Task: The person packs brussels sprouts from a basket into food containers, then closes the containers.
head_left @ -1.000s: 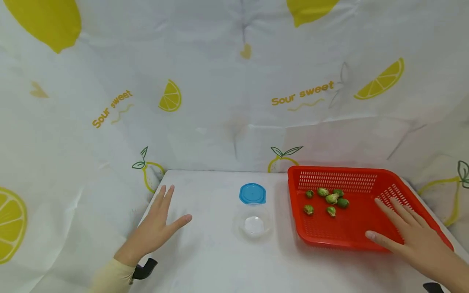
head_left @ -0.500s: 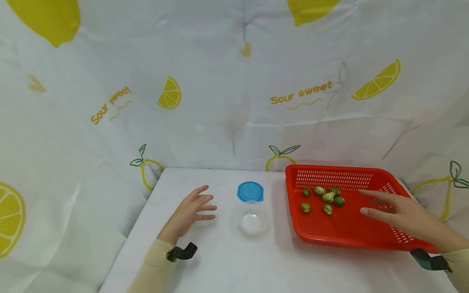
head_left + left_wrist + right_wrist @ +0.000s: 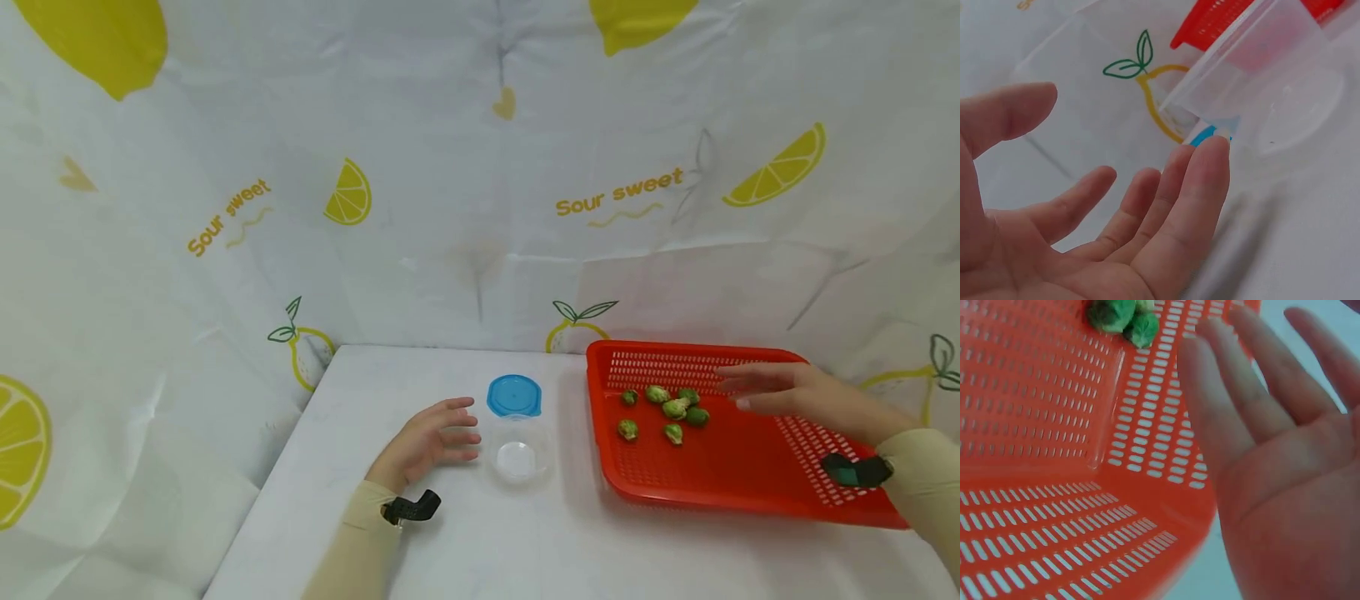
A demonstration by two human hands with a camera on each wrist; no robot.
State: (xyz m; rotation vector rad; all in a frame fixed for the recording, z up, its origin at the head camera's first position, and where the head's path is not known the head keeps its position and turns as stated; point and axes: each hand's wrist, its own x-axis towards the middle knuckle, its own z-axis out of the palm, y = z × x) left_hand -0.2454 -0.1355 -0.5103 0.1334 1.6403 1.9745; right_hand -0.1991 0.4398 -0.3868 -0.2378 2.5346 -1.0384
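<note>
My left hand (image 3: pixel 423 442) reaches in from the left with relaxed fingers, its fingertips close to the left side of a clear plastic bowl (image 3: pixel 516 458). In the left wrist view nothing lies in the palm, and the bowl (image 3: pixel 1272 94) stands just beyond the fingers. Behind the bowl a blue lid (image 3: pixel 514 394) lies flat on the table. My right hand (image 3: pixel 787 390) is over a red plastic basket (image 3: pixel 750 483), fingers extended and holding nothing. Several Brussels sprouts (image 3: pixel 676 408) lie in the basket's left half, to the left of the fingertips; some sprouts (image 3: pixel 1113 314) show in the right wrist view.
The white table (image 3: pixel 352 375) meets a white lemon-print sheet (image 3: pixel 450 275) at its back and left. The basket's slotted walls rise around the sprouts on the table's right side. A black wrist strap (image 3: pixel 411 507) sits on the left sleeve.
My left hand has moved right toward the bowl, its spread fingers turning to point right. My right hand has moved left and farther back over the basket. Bowl, lid and sprouts stay put.
</note>
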